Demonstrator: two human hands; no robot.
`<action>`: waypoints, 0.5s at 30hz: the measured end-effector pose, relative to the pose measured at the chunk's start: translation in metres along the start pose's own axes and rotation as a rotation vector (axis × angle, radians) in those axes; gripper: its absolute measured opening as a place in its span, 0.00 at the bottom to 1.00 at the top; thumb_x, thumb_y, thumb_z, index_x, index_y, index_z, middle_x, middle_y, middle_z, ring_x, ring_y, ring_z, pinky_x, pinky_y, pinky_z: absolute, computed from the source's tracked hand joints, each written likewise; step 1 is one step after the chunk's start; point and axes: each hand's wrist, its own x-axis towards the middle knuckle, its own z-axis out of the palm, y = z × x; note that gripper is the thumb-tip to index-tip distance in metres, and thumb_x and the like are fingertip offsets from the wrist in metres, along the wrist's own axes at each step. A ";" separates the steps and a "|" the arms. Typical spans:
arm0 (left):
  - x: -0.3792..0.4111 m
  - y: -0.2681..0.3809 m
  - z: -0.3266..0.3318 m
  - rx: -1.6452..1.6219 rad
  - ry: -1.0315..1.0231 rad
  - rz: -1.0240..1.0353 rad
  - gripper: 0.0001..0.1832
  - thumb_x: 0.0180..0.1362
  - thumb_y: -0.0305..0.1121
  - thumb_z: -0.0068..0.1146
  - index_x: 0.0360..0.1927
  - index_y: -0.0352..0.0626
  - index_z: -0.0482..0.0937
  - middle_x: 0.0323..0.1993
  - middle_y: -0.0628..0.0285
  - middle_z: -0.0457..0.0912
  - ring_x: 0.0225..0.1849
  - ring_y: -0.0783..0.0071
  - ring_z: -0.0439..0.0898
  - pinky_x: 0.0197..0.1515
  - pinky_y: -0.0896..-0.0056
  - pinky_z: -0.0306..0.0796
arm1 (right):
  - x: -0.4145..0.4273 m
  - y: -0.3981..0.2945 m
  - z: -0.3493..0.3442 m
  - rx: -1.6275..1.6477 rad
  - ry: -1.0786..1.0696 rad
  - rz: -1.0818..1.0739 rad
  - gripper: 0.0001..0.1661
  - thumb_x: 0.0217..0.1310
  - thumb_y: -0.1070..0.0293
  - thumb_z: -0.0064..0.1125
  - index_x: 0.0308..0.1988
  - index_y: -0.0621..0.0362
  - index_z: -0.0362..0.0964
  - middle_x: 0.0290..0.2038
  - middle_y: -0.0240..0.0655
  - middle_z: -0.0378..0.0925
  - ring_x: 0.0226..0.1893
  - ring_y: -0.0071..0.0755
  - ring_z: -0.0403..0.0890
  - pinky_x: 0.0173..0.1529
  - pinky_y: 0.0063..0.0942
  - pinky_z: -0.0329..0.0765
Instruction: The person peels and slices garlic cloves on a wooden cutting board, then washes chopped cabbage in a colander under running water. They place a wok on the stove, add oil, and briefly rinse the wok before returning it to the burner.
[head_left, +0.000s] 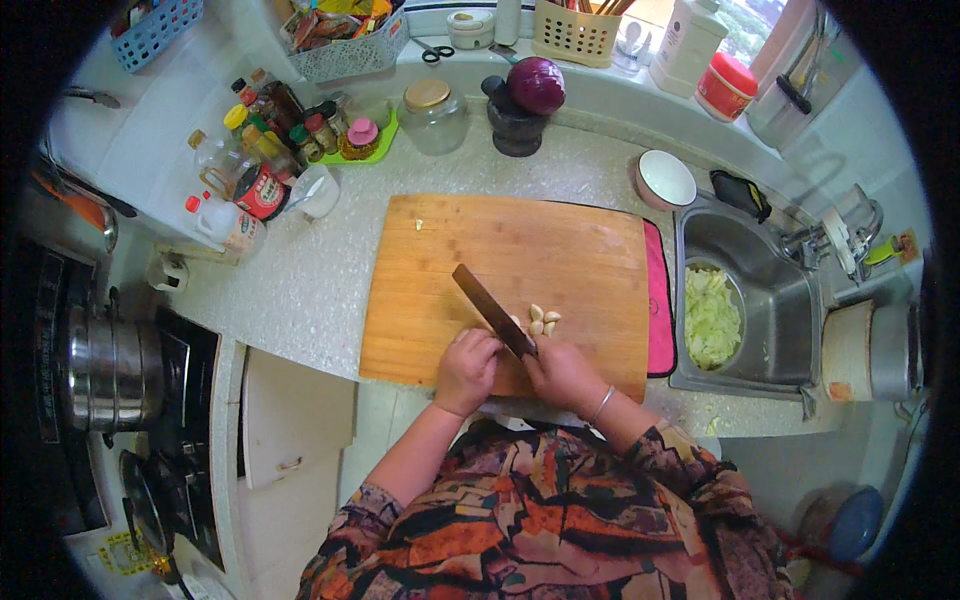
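Observation:
My right hand grips the handle of a kitchen cleaver, whose dark blade points away to the upper left above a wooden cutting board. Curled fingers of my left hand rest low on the board, left of the cleaver's handle end; what they may hold is hidden. Several peeled garlic cloves lie just beyond my right hand. Part of another pale piece shows beside the blade. A small pale scrap sits near the board's upper left corner.
At the right, a steel sink holds a bowl of chopped cabbage. A white bowl stands behind the board's right corner. Farther back are a stone mortar bearing a red onion, a glass jar and condiment bottles.

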 end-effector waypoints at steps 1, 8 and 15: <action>0.001 0.000 0.000 0.004 0.009 0.006 0.09 0.42 0.20 0.55 0.31 0.40 0.76 0.32 0.55 0.75 0.38 0.54 0.74 0.39 0.60 0.71 | -0.001 0.002 0.003 0.041 0.027 -0.004 0.14 0.59 0.63 0.51 0.39 0.62 0.69 0.28 0.55 0.76 0.31 0.62 0.77 0.36 0.50 0.72; -0.003 -0.003 0.001 0.015 0.016 -0.003 0.08 0.43 0.21 0.55 0.30 0.41 0.76 0.32 0.56 0.75 0.38 0.55 0.75 0.39 0.60 0.71 | -0.006 -0.008 -0.019 0.035 -0.094 -0.017 0.13 0.59 0.63 0.50 0.36 0.64 0.67 0.29 0.57 0.76 0.33 0.64 0.77 0.38 0.53 0.72; 0.001 0.004 -0.003 0.031 0.057 0.033 0.07 0.43 0.20 0.55 0.29 0.40 0.75 0.32 0.56 0.76 0.37 0.55 0.75 0.39 0.60 0.71 | 0.002 0.001 -0.009 0.008 -0.147 0.001 0.13 0.60 0.62 0.50 0.36 0.63 0.68 0.30 0.56 0.76 0.33 0.63 0.77 0.38 0.52 0.73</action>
